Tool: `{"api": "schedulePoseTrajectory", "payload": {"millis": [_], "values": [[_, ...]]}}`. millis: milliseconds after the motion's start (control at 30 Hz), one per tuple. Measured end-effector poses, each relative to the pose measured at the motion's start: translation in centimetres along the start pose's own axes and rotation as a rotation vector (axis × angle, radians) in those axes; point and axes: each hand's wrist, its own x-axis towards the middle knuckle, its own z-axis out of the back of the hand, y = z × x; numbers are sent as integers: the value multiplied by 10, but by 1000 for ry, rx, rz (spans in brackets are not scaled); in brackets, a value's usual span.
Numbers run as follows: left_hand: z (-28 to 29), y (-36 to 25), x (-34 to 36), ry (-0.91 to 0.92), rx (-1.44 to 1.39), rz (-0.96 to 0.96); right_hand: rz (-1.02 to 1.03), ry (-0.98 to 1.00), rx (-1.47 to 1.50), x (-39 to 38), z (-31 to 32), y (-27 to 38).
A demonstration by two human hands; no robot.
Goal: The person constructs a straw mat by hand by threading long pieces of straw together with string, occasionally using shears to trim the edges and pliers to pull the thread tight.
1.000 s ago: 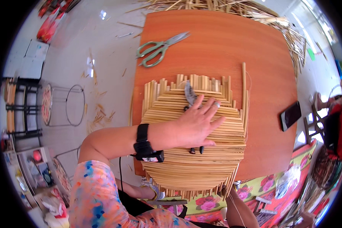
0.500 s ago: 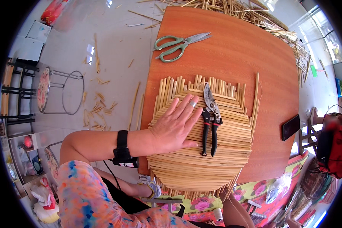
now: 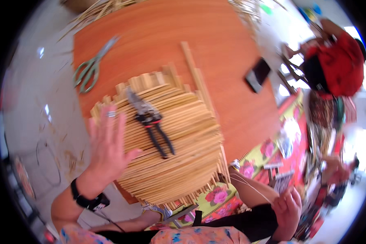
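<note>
A roundish panel of straw-coloured stalks, laid in close parallel rows, rests on the near part of the table, its lower edge overhanging. My left hand, fingers spread, is over the panel's left side; blur hides whether it presses on it. Black-handled pruning shears lie on the stalks just right of that hand. At the lower right, my right hand is closed round a thin pale cord. The cord runs taut toward the panel's lower right edge.
Green-handled scissors lie at the left edge of the orange-brown table. A dark phone is near its right edge. A flowered mat covers floor at the lower right. A person in red sits beyond the table.
The view has swung right. My right hand has come into view with the cord. My left hand now sits farther toward the panel's left edge, away from the shears.
</note>
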Motion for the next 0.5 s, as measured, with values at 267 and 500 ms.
{"api": "schedulePoseTrajectory", "payload": {"millis": [267, 500], "values": [[101, -80, -26, -303, 164, -142, 6, 357, 286, -43, 60, -27], [168, -220, -117, -286, 179, -308, 119, 653, 382, -101, 108, -41]]}}
